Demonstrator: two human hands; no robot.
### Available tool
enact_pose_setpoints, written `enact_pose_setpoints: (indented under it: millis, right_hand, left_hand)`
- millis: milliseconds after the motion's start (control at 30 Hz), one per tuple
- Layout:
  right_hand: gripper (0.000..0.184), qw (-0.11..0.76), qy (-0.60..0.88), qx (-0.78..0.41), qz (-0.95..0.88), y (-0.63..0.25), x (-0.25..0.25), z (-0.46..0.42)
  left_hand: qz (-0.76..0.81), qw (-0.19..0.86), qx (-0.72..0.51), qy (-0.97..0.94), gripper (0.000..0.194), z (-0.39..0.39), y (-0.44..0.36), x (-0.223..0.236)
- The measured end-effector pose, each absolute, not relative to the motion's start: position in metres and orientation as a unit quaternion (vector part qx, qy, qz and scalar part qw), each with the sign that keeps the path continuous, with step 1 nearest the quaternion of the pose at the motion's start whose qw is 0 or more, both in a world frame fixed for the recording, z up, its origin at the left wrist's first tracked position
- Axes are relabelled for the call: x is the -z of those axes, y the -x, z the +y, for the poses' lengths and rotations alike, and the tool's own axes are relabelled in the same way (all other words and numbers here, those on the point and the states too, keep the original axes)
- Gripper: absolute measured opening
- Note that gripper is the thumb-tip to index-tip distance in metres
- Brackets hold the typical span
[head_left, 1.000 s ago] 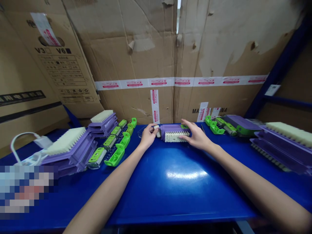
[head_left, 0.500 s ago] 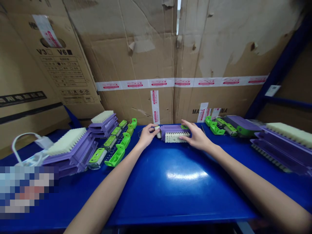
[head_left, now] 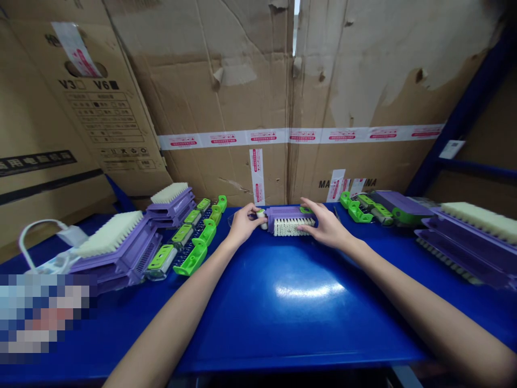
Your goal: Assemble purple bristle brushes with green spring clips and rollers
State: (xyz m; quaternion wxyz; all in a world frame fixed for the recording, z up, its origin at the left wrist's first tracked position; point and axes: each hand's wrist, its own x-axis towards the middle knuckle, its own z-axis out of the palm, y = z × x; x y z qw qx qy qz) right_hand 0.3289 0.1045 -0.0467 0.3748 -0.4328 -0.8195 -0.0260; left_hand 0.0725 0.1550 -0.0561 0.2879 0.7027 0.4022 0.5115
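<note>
A purple brush head (head_left: 278, 212) with white bristles facing me lies near the back of the blue table. My right hand (head_left: 328, 225) grips its right end, thumb across the bristles and fingers over the top. A green patch shows on the brush beside those fingers. My left hand (head_left: 243, 224) pinches a small whitish part with a green top (head_left: 262, 220) at the brush's left end. Whether this part is joined to the brush or only against it, I cannot tell. Something clear and thin lies just behind my left hand.
Stacked purple brush heads (head_left: 133, 250) stand at left, with green-topped pieces (head_left: 181, 235) and bright green brackets (head_left: 191, 258) beside them. More brackets (head_left: 359, 213) and purple brushes (head_left: 464, 245) sit at right. Cardboard (head_left: 226, 97) walls the back. A white cable (head_left: 28, 237) loops at far left.
My left fingers have shifted slightly at the small whitish part, and its green top now shows. The brush and my right hand have stayed in place.
</note>
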Motion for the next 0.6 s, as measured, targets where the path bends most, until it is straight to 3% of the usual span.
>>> enact_pose_setpoints:
  millis: [600]
  right_hand:
    - [0.072, 0.376, 0.438, 0.037, -0.816, -0.3268, 0.0453, 0.1033]
  left_hand:
    - [0.419, 0.206, -0.468, -0.75, 0.015, 0.1449, -0.0743, 0.0486]
